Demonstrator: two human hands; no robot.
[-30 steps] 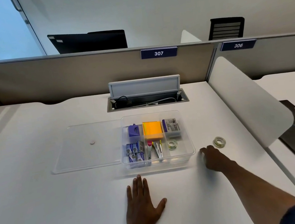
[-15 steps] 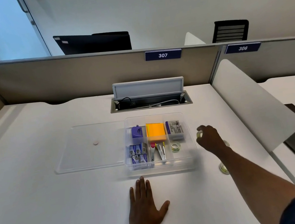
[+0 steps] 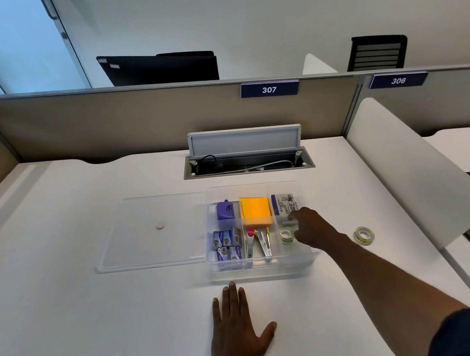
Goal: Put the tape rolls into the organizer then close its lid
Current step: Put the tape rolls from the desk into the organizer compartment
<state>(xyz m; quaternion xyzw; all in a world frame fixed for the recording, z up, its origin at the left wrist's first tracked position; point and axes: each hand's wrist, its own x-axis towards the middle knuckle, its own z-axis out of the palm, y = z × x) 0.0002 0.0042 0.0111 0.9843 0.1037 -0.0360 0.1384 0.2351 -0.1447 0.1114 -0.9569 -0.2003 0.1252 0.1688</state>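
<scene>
Head view: right hand (image 3: 311, 229) reaches into the right front slot of the box (image 3: 265, 265), fingers curled around something small and blurry, maybe a roll; cannot tell for sure. Best to lower it softly beside the roll (image 3: 286, 236) already in that slot, then let go and pull out straight. Left hand (image 3: 237, 334) lies flat and spread on the desk (image 3: 69, 331), holding nothing. Last roll (image 3: 363, 235), see-through and shiny, waits on the desk right of the box. Clear lid (image 3: 151, 232) lies flat on the left, touching the box.
</scene>
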